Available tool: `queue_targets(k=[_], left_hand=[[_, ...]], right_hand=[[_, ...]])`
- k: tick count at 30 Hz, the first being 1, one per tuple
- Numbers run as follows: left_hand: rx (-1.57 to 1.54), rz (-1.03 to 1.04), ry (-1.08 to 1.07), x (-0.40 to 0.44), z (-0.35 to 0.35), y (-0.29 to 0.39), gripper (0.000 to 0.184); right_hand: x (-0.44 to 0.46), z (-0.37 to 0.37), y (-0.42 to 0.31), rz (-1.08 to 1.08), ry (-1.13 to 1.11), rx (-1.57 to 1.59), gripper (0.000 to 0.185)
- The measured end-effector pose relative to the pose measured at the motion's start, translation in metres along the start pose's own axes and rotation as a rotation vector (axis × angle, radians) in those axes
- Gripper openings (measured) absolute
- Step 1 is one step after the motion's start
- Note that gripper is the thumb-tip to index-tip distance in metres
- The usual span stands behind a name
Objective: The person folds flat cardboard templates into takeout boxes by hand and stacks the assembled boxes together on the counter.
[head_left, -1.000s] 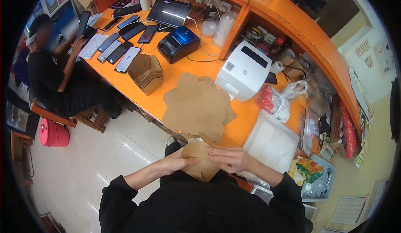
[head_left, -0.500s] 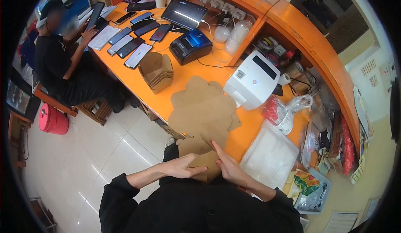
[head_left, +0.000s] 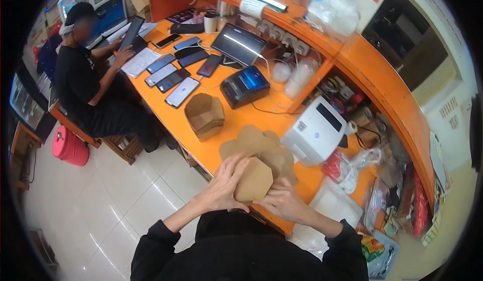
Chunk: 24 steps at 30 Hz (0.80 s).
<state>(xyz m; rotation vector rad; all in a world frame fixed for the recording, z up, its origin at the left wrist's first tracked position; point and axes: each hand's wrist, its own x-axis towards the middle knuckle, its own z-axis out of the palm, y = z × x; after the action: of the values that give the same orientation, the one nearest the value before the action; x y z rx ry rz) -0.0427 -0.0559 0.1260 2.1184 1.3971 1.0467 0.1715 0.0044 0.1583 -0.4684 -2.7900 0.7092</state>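
Note:
Between my two hands is a brown cardboard food box [head_left: 254, 180], partly folded, its flat octagonal base facing me. My left hand [head_left: 225, 183] wraps around its left side, thumb below and fingers along the upper edge. At the lower right edge, the bent fingers of my right hand [head_left: 286, 199] press on the cardboard. Just beyond lie flat, scalloped cardboard blanks [head_left: 246, 139] on the orange desk, partly covered by the box and my hands. Farther left on the desk stands a nested stack of folded boxes [head_left: 204, 117].
Several phones [head_left: 182, 92], a black printer [head_left: 245, 87] and a tablet [head_left: 238, 44] occupy the orange desk [head_left: 168, 114]. To the right are a white label printer [head_left: 314, 131] and plastic bags [head_left: 334, 200]. A seated person [head_left: 83, 74] holds a tablet at left.
The cardboard in my hands has been lifted, turned and folded up at the sides, its base now toward me. Both hands moved up over the blanks. The camera view has shifted.

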Motion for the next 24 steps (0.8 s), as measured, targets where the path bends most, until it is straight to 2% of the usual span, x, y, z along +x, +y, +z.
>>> queue_targets(k=[2, 3, 6, 7, 9, 11, 12, 14, 15, 18, 19, 22, 24], left_hand=[[-0.099, -0.062, -0.07, -0.002, -0.005, -0.01, 0.118], [-0.164, -0.096, -0.121, -0.002, -0.011, -0.012, 0.117], [-0.376, -0.123, -0.2, -0.004, -0.03, -0.023, 0.114], [-0.426, -0.11, -0.205, -0.003, -0.036, -0.028, 0.113], [-0.489, -0.08, -0.185, 0.001, -0.046, -0.037, 0.114], [-0.523, -0.049, -0.152, 0.01, -0.053, -0.045, 0.116], [-0.501, -0.042, -0.099, 0.013, -0.061, -0.053, 0.119], [-0.455, -0.024, 0.011, 0.021, -0.076, -0.071, 0.124], [-0.446, -0.006, 0.073, 0.021, -0.082, -0.087, 0.134], [-0.376, 0.015, 0.475, 0.012, -0.094, -0.124, 0.14], [-0.194, -0.026, 0.477, 0.004, -0.093, -0.149, 0.148], [-0.052, -0.208, 0.34, -0.01, -0.07, -0.217, 0.154], [-0.048, -0.228, 0.301, -0.006, -0.055, -0.24, 0.151]], right_hand=[[0.014, 0.004, 0.001, 0.033, -0.132, 0.264, 0.017], [0.035, -0.022, -0.005, 0.29, -0.643, 0.382, 0.02], [0.06, -0.037, 0.021, 0.319, -0.71, 1.005, 0.025], [0.069, -0.036, 0.026, 0.441, -0.736, 1.331, 0.028], [0.092, -0.017, 0.029, 0.099, -0.626, 0.621, 0.036], [0.121, -0.013, 0.023, -0.149, -0.684, 0.145, 0.045], [0.135, -0.011, 0.02, -0.203, -0.678, 0.046, 0.046], [0.162, -0.015, 0.027, -0.215, -0.59, 0.013, 0.049], [0.178, -0.017, 0.036, -0.192, -0.52, 0.016, 0.05], [0.222, -0.017, 0.065, -0.082, -0.275, 0.042, 0.055], [0.235, -0.013, 0.073, -0.046, -0.207, 0.046, 0.056], [0.262, 0.01, 0.089, 0.03, -0.068, 0.051, 0.061], [0.268, 0.027, 0.088, 0.071, -0.03, 0.052, 0.064]])
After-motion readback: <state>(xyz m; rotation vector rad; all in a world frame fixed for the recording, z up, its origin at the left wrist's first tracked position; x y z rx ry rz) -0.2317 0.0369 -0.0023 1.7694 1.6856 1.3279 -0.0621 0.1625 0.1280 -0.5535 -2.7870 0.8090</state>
